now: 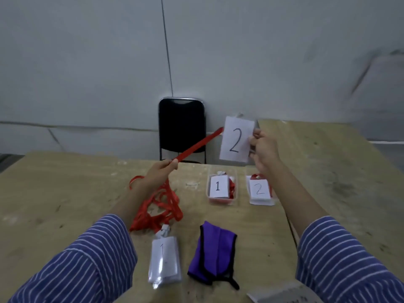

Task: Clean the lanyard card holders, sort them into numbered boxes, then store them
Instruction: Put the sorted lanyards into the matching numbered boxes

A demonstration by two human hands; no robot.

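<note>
My right hand [263, 147] pinches the card holder marked 2 [236, 139] above the table [65, 189]. My left hand [156, 173] pinches its taut red lanyard [196, 146].

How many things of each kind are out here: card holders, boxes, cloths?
Card holders: 4: one marked 2 held up, one marked 1 lying on the table, one in the box marked 1, one in the box marked 2
Clear boxes: 2, box 1 and box 2
Purple cloths: 1
Total: 7
</note>
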